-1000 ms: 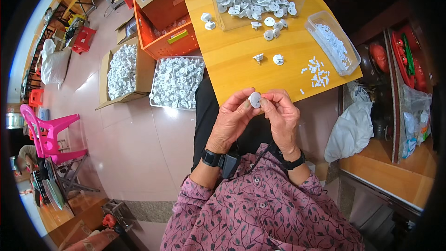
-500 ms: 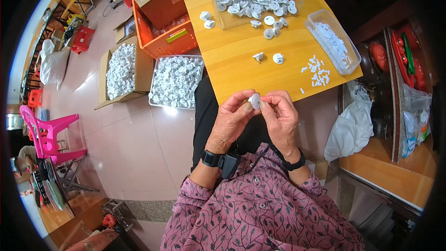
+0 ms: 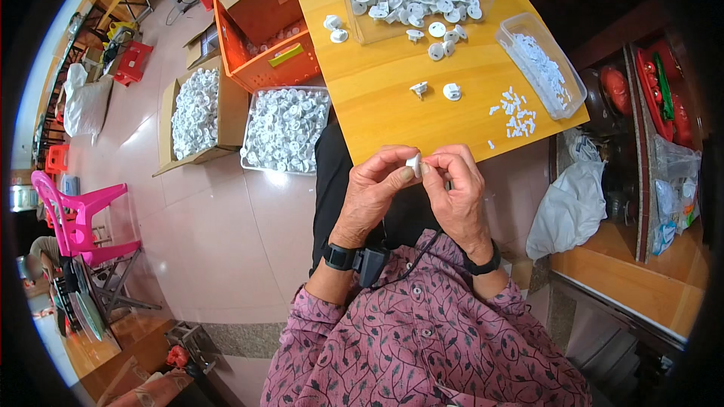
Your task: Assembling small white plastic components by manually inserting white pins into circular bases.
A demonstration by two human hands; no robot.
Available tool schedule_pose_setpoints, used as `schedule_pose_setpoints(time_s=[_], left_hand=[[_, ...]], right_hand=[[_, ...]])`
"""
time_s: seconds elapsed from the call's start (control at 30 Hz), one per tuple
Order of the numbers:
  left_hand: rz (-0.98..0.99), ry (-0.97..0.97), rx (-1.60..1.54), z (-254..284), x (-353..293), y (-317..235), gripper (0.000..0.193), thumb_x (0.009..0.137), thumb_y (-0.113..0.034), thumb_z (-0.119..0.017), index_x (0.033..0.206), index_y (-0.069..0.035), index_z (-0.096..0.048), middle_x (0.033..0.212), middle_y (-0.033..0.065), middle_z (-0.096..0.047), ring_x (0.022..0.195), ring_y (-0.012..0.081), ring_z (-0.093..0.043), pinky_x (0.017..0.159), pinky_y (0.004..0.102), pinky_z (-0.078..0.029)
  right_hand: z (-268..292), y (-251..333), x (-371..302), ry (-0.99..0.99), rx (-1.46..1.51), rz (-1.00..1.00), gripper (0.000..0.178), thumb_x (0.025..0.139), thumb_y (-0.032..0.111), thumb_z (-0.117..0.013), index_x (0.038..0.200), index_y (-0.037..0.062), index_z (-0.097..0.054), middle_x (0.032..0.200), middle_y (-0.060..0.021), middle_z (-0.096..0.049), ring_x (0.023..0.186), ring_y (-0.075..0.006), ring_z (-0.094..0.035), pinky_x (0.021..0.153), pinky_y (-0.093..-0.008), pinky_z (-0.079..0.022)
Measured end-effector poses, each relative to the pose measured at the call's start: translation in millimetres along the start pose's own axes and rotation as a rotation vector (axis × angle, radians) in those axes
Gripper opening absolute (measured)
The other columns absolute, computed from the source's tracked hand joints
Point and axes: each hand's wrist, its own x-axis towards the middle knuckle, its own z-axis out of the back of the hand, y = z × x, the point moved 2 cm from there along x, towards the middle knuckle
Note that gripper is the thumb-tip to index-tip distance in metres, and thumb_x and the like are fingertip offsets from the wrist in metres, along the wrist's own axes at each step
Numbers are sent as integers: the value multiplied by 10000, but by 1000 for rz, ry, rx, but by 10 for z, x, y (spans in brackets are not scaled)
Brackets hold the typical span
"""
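A small white round plastic part (image 3: 413,165) is pinched between my two hands, just off the near edge of the yellow wooden table (image 3: 377,124). My left hand (image 3: 379,183) grips it from the left with thumb and fingers. From the other side, my right hand (image 3: 452,187) closes thumb and fingertips on its edge; any smaller piece in those fingertips is hidden. Beyond my hands, two similar white parts (image 3: 451,91) lie on the tabletop. Tiny white strip-like pieces (image 3: 517,114) are scattered to the right, beside a clear tub (image 3: 559,109) holding many more.
A clear bin (image 3: 348,7) heaped with white parts stands at the table's far side. On the floor at left are a cardboard box (image 3: 167,124) and a plastic tray (image 3: 246,158) of parts, an orange crate (image 3: 264,71) and a pink chair (image 3: 94,211). Shelving (image 3: 641,286) stands right.
The round part has turned between my fingers, from showing its flat face to showing more of its edge. Both hands stay in nearly the same place.
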Motion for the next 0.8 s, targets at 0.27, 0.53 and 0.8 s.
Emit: schedule_pose_setpoints(time_s=[0.27, 0.53, 0.8], left_hand=[[10, 3, -40, 44, -15, 4, 283, 973, -59, -642, 1251, -4, -636, 1159, 92, -677, 1046, 189, -666, 929, 366, -570], [25, 1, -151, 55, -26, -8, 310, 976, -87, -647, 1276, -14, -621, 1166, 98, -679, 1055, 194, -665, 939, 381, -563], [26, 5, -98, 87, -20, -17, 290, 976, -81, -646, 1256, -6, -623, 1146, 98, -690, 1022, 188, -682, 935, 365, -572]], right_hand=[[-5, 47, 16, 66, 122, -83, 82, 917, -13, -655, 990, -14, -619, 964, -118, -605, 804, -202, -676, 646, -285, -540], [-13, 14, -14, 74, 171, -108, 85, 934, 15, -662, 998, -19, -618, 937, -93, -616, 794, -165, -692, 637, -269, -542], [-28, 50, 24, 89, 58, -38, 65, 928, -1, -648, 956, -6, -590, 896, -116, -597, 735, -206, -652, 631, -300, -529]])
